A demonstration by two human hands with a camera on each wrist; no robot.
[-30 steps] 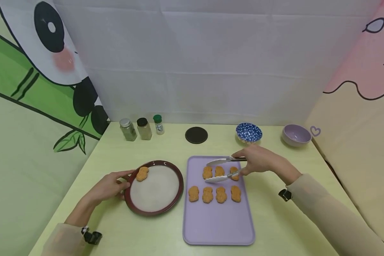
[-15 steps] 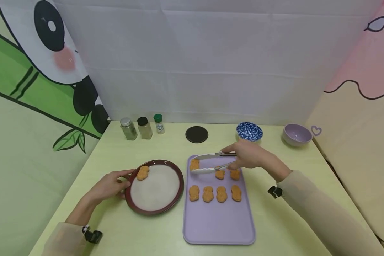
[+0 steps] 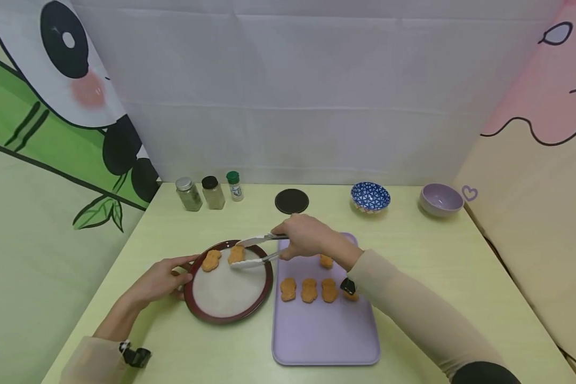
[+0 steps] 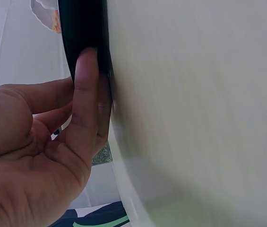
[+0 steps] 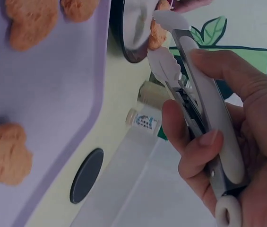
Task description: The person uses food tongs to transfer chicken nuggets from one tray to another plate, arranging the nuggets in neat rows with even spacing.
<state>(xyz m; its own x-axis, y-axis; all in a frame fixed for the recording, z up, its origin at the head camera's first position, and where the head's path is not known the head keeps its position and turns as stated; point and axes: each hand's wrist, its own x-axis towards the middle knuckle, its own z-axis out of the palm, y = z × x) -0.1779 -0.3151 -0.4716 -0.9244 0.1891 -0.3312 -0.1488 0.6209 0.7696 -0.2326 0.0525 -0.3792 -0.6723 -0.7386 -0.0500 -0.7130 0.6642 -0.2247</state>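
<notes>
With my left hand (image 3: 157, 280) pinching the plate (image 3: 228, 296) by its rim and my right hand (image 3: 309, 237) gripping tongs (image 5: 213, 109) around a nugget (image 3: 237, 254) above it, I should lower gently, clear of the other nugget (image 3: 212, 261), before releasing.

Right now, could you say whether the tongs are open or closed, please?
Partly open: in the head view, the tongs have their tips apart, with a nugget between, over the plate.
</notes>
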